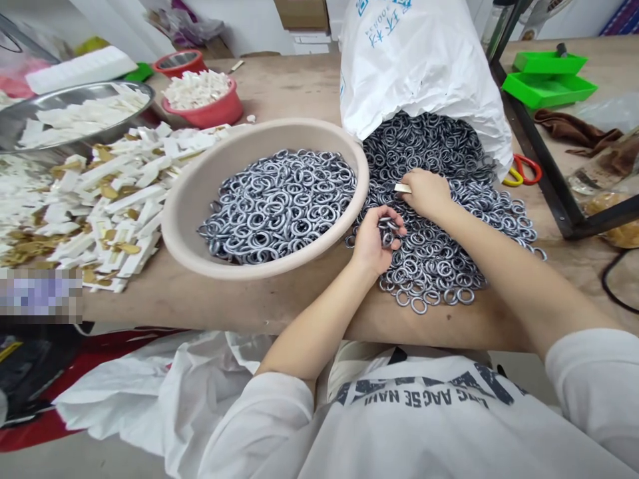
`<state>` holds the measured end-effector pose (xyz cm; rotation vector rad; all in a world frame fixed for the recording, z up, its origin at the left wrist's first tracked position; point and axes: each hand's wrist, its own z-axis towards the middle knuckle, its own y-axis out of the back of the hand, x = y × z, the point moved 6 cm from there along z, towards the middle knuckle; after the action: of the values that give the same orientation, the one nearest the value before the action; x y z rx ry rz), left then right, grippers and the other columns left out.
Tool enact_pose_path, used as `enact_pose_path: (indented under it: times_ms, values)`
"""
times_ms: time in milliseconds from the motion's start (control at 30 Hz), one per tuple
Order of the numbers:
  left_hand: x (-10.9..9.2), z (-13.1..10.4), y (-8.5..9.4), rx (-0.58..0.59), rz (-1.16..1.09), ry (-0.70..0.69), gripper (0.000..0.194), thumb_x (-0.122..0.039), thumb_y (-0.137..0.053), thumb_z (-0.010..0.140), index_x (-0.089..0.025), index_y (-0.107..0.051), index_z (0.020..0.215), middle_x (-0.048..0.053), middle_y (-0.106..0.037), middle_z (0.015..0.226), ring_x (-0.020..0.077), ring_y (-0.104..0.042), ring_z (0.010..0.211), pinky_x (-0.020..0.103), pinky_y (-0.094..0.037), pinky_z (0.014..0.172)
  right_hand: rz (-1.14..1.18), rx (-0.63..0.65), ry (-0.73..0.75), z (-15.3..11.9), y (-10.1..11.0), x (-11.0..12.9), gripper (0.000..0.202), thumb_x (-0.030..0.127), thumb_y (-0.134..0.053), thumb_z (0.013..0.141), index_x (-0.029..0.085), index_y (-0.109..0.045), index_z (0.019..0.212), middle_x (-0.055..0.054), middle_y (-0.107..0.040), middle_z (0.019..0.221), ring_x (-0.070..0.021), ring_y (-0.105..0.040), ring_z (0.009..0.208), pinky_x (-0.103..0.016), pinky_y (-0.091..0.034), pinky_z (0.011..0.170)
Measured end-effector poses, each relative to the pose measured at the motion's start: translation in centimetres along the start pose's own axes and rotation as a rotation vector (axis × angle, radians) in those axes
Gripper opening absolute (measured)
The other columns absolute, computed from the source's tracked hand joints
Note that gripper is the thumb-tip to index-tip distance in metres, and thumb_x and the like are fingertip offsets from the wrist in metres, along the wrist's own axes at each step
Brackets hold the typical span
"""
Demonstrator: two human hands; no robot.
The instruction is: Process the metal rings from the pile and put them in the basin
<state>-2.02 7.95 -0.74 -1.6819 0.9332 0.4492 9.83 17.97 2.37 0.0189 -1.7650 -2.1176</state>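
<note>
My left hand (372, 241) is cupped round several grey metal rings (388, 231), just off the right rim of a wide beige basin (182, 247). Grey rings (277, 203) of the same kind are heaped inside that basin. Over the loose pile of rings (429, 256) on the table, my right hand (425, 193) pinches a small flat white piece (403, 189); its fingertips are partly hidden. Behind the hands, a white sack (419, 66) lies with its mouth towards me, and more rings spill out of it onto the table.
On the left lie many white and gold-coloured parts (124, 193), beside a metal bowl (144, 103) and a red bowl (214, 113) of white pieces. At right are scissors (530, 170), a black metal frame (544, 173) and green trays (542, 92). The wooden table's front edge (299, 319) is near my body.
</note>
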Motion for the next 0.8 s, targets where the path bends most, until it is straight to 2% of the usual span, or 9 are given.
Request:
enact_pose_path:
  times_ms: [67, 167, 233, 300, 400, 500, 567, 633, 800]
  values:
    - [0.0, 0.0, 0.2, -0.032, 0.04, -0.039, 0.03, -0.043, -0.065, 0.083, -0.017, -0.051, 0.077, -0.002, -0.058, 0.072, 0.0061, -0.055, 0.054, 0.015, -0.026, 0.037, 0.188, -0.065, -0.034, -0.9, 1.3, -0.7, 0.02, 0.033, -0.064, 0.086, 0.018, -0.074, 0.095, -0.012, -0.07, 0.1, -0.0272, -0.063, 0.091, -0.037, -0.044, 0.078]
    - [0.0, -0.4, -0.3, -0.036, 0.156, -0.173, 0.03, -0.043, -0.072, 0.081, -0.017, -0.06, 0.085, -0.001, -0.059, 0.076, 0.0043, -0.052, 0.055, 0.014, -0.026, 0.038, 0.731, -0.095, -0.086, -3.8, 3.0, -1.1, 0.018, 0.034, -0.066, 0.086, 0.016, -0.068, 0.084, -0.004, -0.065, 0.075, -0.0185, -0.058, 0.073, -0.032, -0.044, 0.069]
    - [0.4, -0.9, -1.2, 0.019, 0.204, -0.231, 0.032, -0.045, -0.074, 0.082, -0.019, -0.066, 0.098, -0.001, -0.058, 0.076, 0.0051, -0.05, 0.057, 0.015, -0.026, 0.038, 1.053, -0.009, -0.077, -6.2, 2.9, -0.1, 0.021, 0.038, -0.068, 0.085, 0.017, -0.065, 0.082, -0.001, -0.062, 0.071, -0.0147, -0.055, 0.066, -0.03, -0.044, 0.064]
    - [1.2, -1.5, -2.0, 0.075, 0.217, -0.24, 0.036, -0.048, -0.073, 0.082, -0.021, -0.068, 0.105, -0.001, -0.055, 0.073, 0.0064, -0.048, 0.057, 0.016, -0.026, 0.038, 1.242, 0.037, -0.087, -8.5, 2.3, 1.0, 0.023, 0.041, -0.069, 0.084, 0.018, -0.064, 0.085, 0.0, -0.061, 0.069, -0.0137, -0.055, 0.062, -0.029, -0.045, 0.06]
    - [1.9, -2.0, -2.6, 0.1, 0.22, -0.223, 0.032, -0.049, -0.073, 0.082, -0.02, -0.067, 0.093, -0.002, -0.051, 0.07, 0.0065, -0.046, 0.057, 0.016, -0.024, 0.039, 1.23, -0.132, -0.121, -10.6, 1.9, 1.2, 0.022, 0.04, -0.073, 0.082, 0.021, -0.064, 0.088, 0.0, -0.063, 0.074, -0.0143, -0.057, 0.063, -0.03, -0.048, 0.061]
    - [1.9, -2.1, -2.5, 0.102, 0.215, -0.181, 0.031, -0.046, -0.072, 0.082, -0.019, -0.058, 0.081, -0.003, -0.05, 0.069, 0.0053, -0.045, 0.055, 0.015, -0.022, 0.038, 1.053, -0.311, -0.008, -11.5, 3.1, 0.9, 0.018, 0.034, -0.069, 0.086, 0.024, -0.068, 0.1, -0.003, -0.067, 0.093, -0.0169, -0.061, 0.079, -0.034, -0.051, 0.074]
    - [1.9, -2.1, -2.5, 0.109, 0.213, -0.143, 0.031, -0.046, -0.072, 0.083, -0.019, -0.056, 0.081, -0.004, -0.048, 0.068, 0.0048, -0.044, 0.052, 0.015, -0.021, 0.037, 0.964, -0.306, 0.127, -11.4, 4.0, 1.2, 0.021, 0.033, -0.067, 0.089, 0.026, -0.071, 0.108, -0.004, -0.067, 0.099, -0.0184, -0.062, 0.089, -0.037, -0.051, 0.083]
    - [1.9, -2.1, -2.5, 0.115, 0.229, -0.117, 0.032, -0.048, -0.07, 0.083, -0.019, -0.056, 0.085, -0.005, -0.047, 0.066, 0.0047, -0.043, 0.05, 0.015, -0.019, 0.037, 0.925, -0.271, 0.204, -11.3, 4.6, 1.3, 0.021, 0.036, -0.069, 0.088, 0.026, -0.073, 0.106, -0.003, -0.066, 0.096, -0.0186, -0.061, 0.089, -0.037, -0.05, 0.084]
    - [2.0, -2.1, -2.6, 0.097, 0.267, -0.092, 0.032, -0.052, -0.063, 0.087, -0.02, -0.056, 0.089, -0.005, -0.049, 0.065, 0.0047, -0.042, 0.046, 0.016, -0.019, 0.036, 1.063, -0.16, 0.104, -10.3, 3.6, 1.2, 0.031, 0.053, -0.068, 0.086, 0.023, -0.071, 0.092, -0.001, -0.063, 0.081, -0.0153, -0.06, 0.069, -0.032, -0.05, 0.066]
